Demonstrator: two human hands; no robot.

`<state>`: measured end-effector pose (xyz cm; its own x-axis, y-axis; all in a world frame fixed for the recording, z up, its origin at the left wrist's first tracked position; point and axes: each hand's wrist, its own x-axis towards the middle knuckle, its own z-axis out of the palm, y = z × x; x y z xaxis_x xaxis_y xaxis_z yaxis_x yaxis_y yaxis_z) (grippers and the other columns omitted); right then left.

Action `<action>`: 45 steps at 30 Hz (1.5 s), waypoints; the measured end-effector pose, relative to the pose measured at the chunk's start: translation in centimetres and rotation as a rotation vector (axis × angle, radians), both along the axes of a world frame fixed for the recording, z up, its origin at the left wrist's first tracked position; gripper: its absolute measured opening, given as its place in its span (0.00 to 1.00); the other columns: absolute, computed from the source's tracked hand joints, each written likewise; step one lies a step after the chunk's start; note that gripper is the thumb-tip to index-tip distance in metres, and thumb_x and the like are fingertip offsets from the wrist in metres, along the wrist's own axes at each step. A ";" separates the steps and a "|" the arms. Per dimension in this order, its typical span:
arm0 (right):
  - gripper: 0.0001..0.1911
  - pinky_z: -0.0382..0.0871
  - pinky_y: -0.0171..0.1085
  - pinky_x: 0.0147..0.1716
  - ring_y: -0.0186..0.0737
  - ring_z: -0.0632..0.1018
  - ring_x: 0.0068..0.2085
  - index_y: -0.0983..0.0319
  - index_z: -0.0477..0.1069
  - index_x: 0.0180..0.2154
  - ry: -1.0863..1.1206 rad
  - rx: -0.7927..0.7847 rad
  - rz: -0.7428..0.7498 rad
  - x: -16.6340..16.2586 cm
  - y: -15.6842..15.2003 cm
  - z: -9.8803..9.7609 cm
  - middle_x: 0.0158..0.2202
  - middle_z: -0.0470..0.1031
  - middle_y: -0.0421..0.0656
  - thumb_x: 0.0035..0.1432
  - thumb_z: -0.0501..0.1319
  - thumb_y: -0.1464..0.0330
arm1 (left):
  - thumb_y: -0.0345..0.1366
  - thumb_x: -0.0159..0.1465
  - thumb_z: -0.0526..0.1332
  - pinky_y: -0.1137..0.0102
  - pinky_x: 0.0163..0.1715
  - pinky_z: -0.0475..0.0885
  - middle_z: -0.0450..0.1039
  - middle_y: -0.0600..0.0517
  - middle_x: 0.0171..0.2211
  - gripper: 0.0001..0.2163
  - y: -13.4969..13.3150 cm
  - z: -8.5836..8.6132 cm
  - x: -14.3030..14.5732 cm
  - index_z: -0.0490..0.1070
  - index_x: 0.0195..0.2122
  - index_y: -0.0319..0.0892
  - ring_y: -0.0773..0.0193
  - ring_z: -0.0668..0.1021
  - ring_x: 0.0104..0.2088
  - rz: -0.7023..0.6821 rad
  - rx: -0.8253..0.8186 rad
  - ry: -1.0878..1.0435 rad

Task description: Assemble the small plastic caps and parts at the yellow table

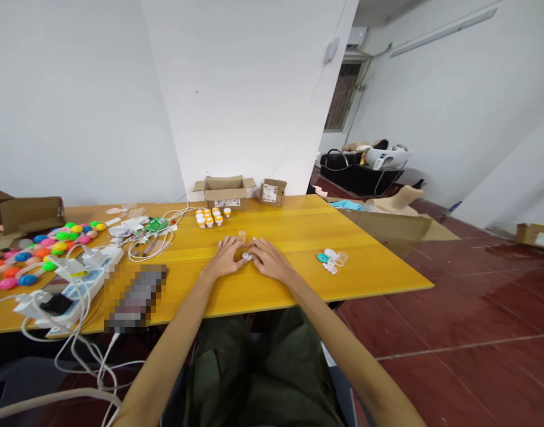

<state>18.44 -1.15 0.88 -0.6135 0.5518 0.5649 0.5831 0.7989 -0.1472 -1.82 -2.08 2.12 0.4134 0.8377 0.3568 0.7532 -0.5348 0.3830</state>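
Note:
My left hand (226, 259) rests low over the table with curled fingers. Its thumb reaches a small white plastic part (247, 256), whose exact kind is too small to make out. From the other side my right hand (268, 260) closes its fingertips onto the same part, partly covering it. Just beyond the hands lies a small clear plastic piece (242, 235). Off to the right sit loose round parts: a teal ring (322, 258), a white disc (330, 253), a clear cup-like piece (342, 257) and a white toothed part (330, 268).
Several white-and-orange round pieces (210, 222) stand grouped before an open cardboard box (225, 193) and a smaller box (272, 193). On the left lie colourful plastic balls (43, 253), a power strip (91, 281) with tangled cables, a green circuit board (156, 224) and a blurred-out phone (138, 296).

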 end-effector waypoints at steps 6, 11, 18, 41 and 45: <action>0.11 0.69 0.46 0.50 0.45 0.72 0.49 0.58 0.74 0.41 0.020 -0.004 0.018 0.0 0.1 0.0 0.47 0.73 0.47 0.62 0.56 0.75 | 0.43 0.58 0.65 0.56 0.52 0.63 0.65 0.49 0.49 0.20 -0.1 0.0 0.0 0.67 0.51 0.49 0.51 0.67 0.50 0.067 0.034 -0.023; 0.09 0.69 0.46 0.49 0.45 0.73 0.48 0.58 0.73 0.38 0.041 0.003 0.023 -0.1 0.2 -0.1 0.46 0.74 0.47 0.62 0.56 0.75 | 0.45 0.57 0.66 0.55 0.52 0.63 0.64 0.48 0.50 0.21 -0.2 0.3 0.1 0.66 0.50 0.48 0.50 0.67 0.50 0.070 0.041 -0.024; 0.08 0.69 0.46 0.49 0.45 0.73 0.48 0.57 0.71 0.37 0.059 -0.014 0.040 0.0 0.2 0.0 0.46 0.74 0.46 0.64 0.55 0.74 | 0.47 0.58 0.66 0.54 0.53 0.62 0.63 0.47 0.50 0.20 -0.3 0.4 0.2 0.68 0.50 0.49 0.49 0.66 0.51 0.066 0.028 -0.009; 0.07 0.68 0.47 0.51 0.45 0.73 0.50 0.56 0.71 0.37 0.098 -0.063 0.037 -0.1 0.6 -0.4 0.48 0.74 0.46 0.63 0.57 0.73 | 0.43 0.64 0.61 0.53 0.54 0.62 0.66 0.48 0.50 0.08 -0.4 0.4 0.1 0.75 0.41 0.50 0.51 0.66 0.51 -0.026 0.004 0.026; 0.07 0.68 0.46 0.52 0.44 0.73 0.50 0.57 0.70 0.37 0.102 -0.072 0.044 -0.1 0.6 -0.3 0.48 0.74 0.46 0.64 0.57 0.73 | 0.43 0.64 0.61 0.53 0.54 0.62 0.66 0.48 0.50 0.08 -0.3 0.4 0.1 0.75 0.41 0.50 0.52 0.66 0.51 -0.027 0.002 0.029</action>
<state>18.33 -0.58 0.60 -0.5795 0.5669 0.5854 0.5270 0.8087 -0.2615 -1.72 -2.43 2.53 0.4456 0.8257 0.3460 0.7493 -0.5555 0.3606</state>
